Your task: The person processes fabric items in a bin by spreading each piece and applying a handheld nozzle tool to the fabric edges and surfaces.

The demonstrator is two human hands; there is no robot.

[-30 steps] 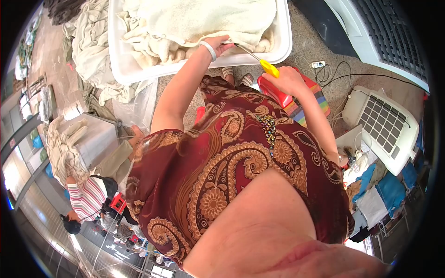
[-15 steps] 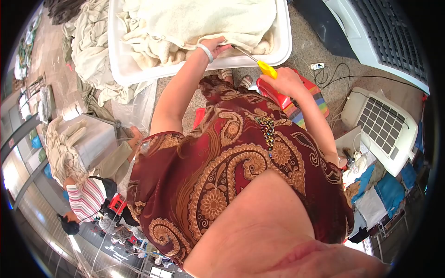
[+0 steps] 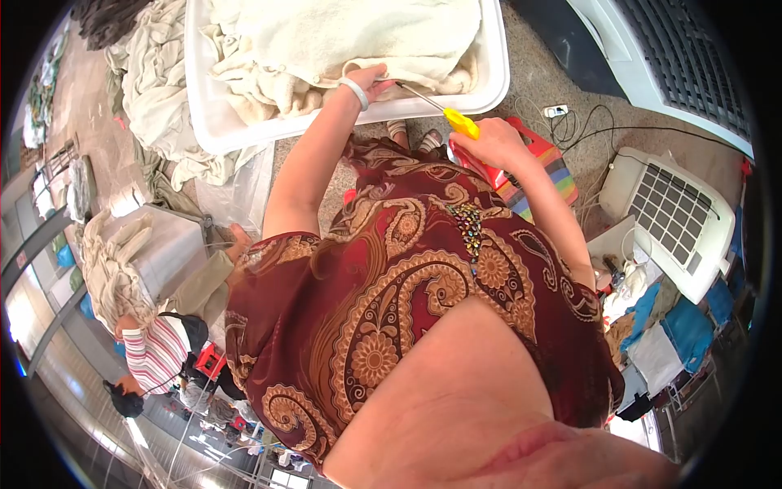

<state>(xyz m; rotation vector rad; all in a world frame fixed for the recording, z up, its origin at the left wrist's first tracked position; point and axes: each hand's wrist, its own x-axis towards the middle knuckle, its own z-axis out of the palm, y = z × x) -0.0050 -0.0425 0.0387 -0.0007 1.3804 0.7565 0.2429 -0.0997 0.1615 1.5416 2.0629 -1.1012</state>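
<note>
The work in hand is at the near edge of the cream cloth [image 3: 358, 37], which lies heaped in a white tub [image 3: 498, 65] between eleven and twelve o'clock. The right hand [image 3: 498, 145], just past twelve, is wrapped firmly round a yellow-handled tool [image 3: 462, 123], its thin metal shaft slanting towards ten o'clock so that the tip comes close to the left fingers. The left hand [image 3: 368, 81] is at the cloth's edge, palm partly upturned; pale fabric and small detail hide whether its fingers are closed on it, so I can't fairly tell. Any further move of the tip would, I judge, call for a steady edge and fingers kept off the point. The speckled floor [image 3: 533, 77] carries a power strip [image 3: 556, 111] at two o'clock and loose pale fabric [image 3: 159, 98] at ten. A grid-fronted panel [image 3: 676, 216] sits at three, a box [image 3: 173, 254] at nine, and a co-worker in a striped top [image 3: 159, 354] at eight.
</note>
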